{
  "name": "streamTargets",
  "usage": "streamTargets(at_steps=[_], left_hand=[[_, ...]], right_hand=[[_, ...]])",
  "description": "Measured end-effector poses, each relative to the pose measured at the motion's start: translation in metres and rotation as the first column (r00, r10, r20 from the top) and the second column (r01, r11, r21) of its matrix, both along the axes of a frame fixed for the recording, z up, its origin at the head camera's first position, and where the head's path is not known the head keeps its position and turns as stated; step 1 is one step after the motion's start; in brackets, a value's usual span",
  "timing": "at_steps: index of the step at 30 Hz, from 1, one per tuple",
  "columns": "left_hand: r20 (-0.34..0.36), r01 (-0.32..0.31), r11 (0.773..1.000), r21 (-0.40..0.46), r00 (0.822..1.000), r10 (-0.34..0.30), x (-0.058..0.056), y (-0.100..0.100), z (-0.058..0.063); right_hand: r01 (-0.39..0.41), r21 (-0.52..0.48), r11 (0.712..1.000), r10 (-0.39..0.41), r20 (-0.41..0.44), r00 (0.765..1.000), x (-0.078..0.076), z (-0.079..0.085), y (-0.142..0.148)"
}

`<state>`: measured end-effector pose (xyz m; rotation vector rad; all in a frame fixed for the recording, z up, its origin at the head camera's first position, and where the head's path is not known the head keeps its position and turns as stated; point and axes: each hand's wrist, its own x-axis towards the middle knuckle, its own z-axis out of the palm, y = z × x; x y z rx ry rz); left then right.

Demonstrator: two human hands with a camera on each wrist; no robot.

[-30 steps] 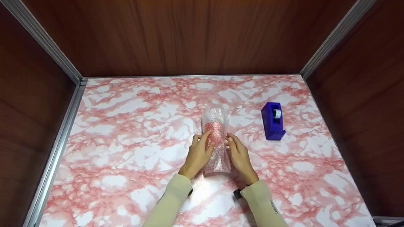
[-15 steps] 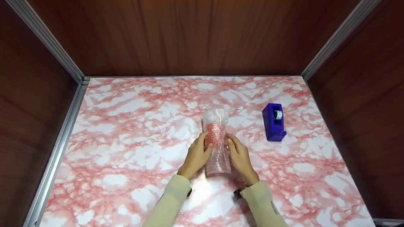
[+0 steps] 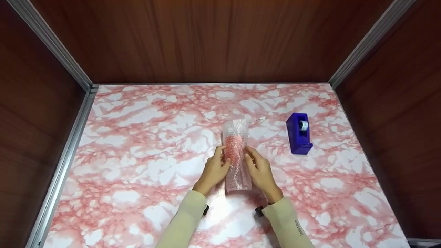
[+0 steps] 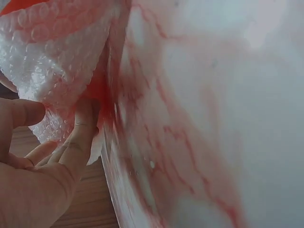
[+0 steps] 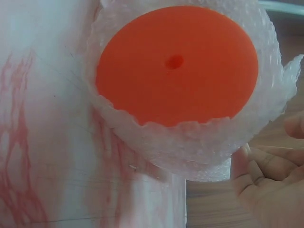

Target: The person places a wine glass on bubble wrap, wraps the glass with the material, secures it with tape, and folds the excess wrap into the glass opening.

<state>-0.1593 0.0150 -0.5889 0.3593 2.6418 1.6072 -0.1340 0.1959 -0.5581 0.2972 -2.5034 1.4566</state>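
Observation:
A cylinder rolled in clear bubble wrap [image 3: 235, 146] lies lengthwise at the middle of the table, its red-orange body showing through. The right wrist view shows its flat round orange end [image 5: 180, 90], with a small dimple, set inside the wrap's ragged rim. My left hand [image 3: 212, 171] grips the roll's left side, thumb on top and fingers low along the side. On the right side, my right hand [image 3: 262, 174] holds the wrap with thumb and fingers, and a loose flap [image 5: 293, 78] of wrap stands out near that thumb.
A blue-purple tape dispenser [image 3: 299, 134] with a roll of clear tape [image 3: 303, 125] stands to the right of the wrapped cylinder. The red-and-white marbled table [image 3: 144, 165] is bounded by dark wood panels [image 3: 206, 41] at the back and sides.
The right hand's thumb and fingertips have shifted slightly left, further onto the wrap. The roll has turned a little and looks narrower. The left hand keeps its hold; the dispenser has stayed put.

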Motion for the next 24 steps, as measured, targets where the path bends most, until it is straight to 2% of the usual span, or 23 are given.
streamTargets(at_steps=[5, 10, 15, 24], left_hand=[[0.027, 0.006, 1.000, 0.016, 1.000, -0.006, -0.001, -0.001, -0.002], [0.056, 0.007, 0.999, 0.041, 0.998, -0.010, -0.001, -0.001, -0.005], [0.102, 0.009, 0.999, 0.041, 0.995, -0.014, -0.001, -0.003, -0.006], [0.083, 0.006, 1.000, -0.006, 0.997, -0.006, -0.002, -0.009, -0.006]], right_hand=[[-0.008, 0.065, 0.998, 0.011, -0.039, 0.999, 0.000, 0.001, -0.001], [0.002, 0.185, 0.983, 0.024, -0.138, 0.990, -0.002, -0.001, -0.002], [0.008, 0.286, 0.958, 0.061, -0.232, 0.971, -0.006, -0.005, -0.004], [-0.044, 0.369, 0.928, 0.179, -0.341, 0.923, -0.012, -0.010, -0.008]])
